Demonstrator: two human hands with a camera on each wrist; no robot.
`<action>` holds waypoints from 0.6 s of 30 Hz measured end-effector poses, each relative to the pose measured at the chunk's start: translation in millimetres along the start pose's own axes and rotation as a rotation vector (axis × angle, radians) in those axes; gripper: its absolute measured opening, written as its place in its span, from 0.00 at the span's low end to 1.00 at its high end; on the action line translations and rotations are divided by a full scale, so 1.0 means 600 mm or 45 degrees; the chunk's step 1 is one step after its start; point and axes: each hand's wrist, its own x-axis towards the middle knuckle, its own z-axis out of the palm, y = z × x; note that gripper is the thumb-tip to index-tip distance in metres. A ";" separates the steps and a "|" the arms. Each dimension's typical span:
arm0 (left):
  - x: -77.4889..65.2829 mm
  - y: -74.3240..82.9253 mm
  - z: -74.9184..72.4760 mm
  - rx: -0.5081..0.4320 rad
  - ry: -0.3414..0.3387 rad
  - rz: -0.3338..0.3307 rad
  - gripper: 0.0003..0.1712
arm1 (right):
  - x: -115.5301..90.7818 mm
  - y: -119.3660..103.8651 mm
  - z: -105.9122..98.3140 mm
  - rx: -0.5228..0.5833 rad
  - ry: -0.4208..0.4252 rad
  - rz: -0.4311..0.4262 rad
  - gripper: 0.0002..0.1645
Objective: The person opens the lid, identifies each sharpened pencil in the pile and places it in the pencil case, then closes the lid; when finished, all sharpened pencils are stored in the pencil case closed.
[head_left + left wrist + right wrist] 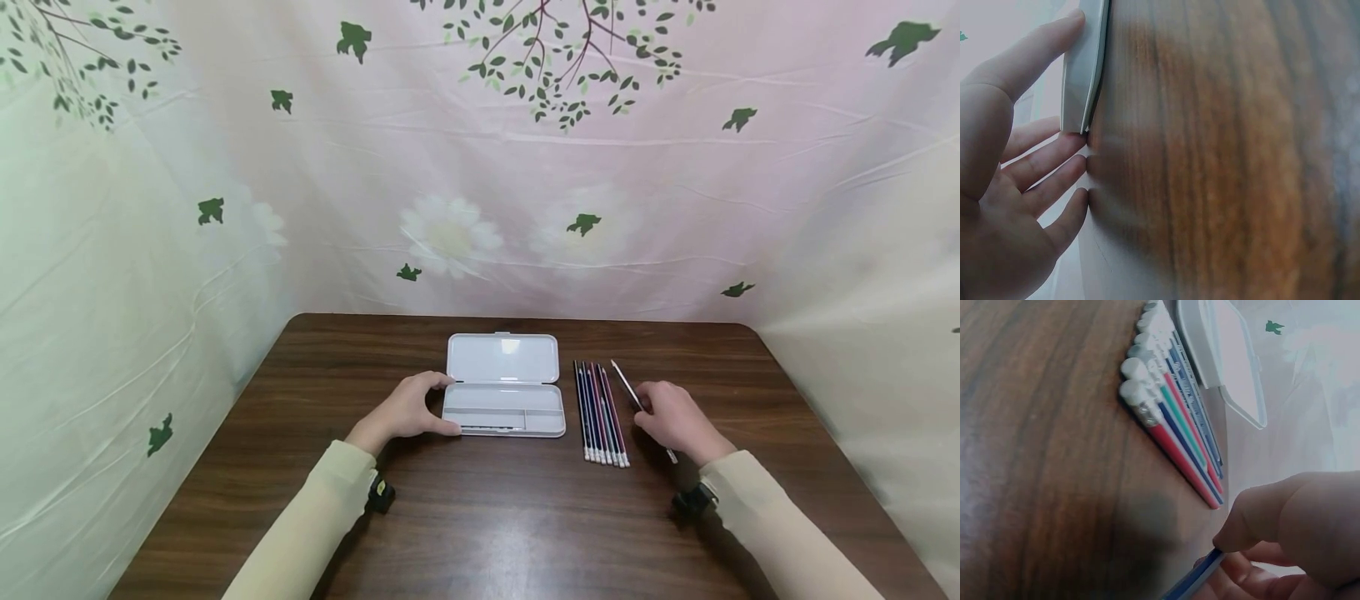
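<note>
A white pencil case point(506, 398) lies with its lid point(504, 358) folded back, its tray split by low dividers. My left hand point(408, 406) holds the tray's left end, thumb along the front wall and fingers round the back corner; the left wrist view shows the thumb on the case's side wall point(1082, 75). To the right, my right hand point(671, 417) pinches a pencil point(626, 383) between thumb and fingers, point slanting toward the far left. Its shaft point(1200, 575) looks blue in the right wrist view. Between case and right hand lies a row of several pencils point(598, 412), white erasers toward me.
The brown wooden table point(480, 517) ends at a hanging cloth point(480, 250) printed with leaves and birds, which also encloses both sides. A thin dark strip point(491, 428) shows along the front compartment of the case.
</note>
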 end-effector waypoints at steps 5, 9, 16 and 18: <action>-0.001 0.001 -0.001 -0.001 -0.002 -0.002 0.51 | 0.002 -0.014 -0.008 0.038 0.042 -0.049 0.18; -0.001 0.001 -0.001 -0.006 -0.004 0.000 0.51 | 0.004 -0.024 -0.011 0.040 0.073 -0.152 0.19; 0.000 -0.001 -0.001 -0.001 -0.003 -0.008 0.52 | 0.009 -0.035 -0.010 0.063 0.119 -0.276 0.18; 0.001 -0.002 0.000 0.001 -0.002 -0.008 0.52 | 0.011 -0.037 -0.008 0.060 0.137 -0.306 0.16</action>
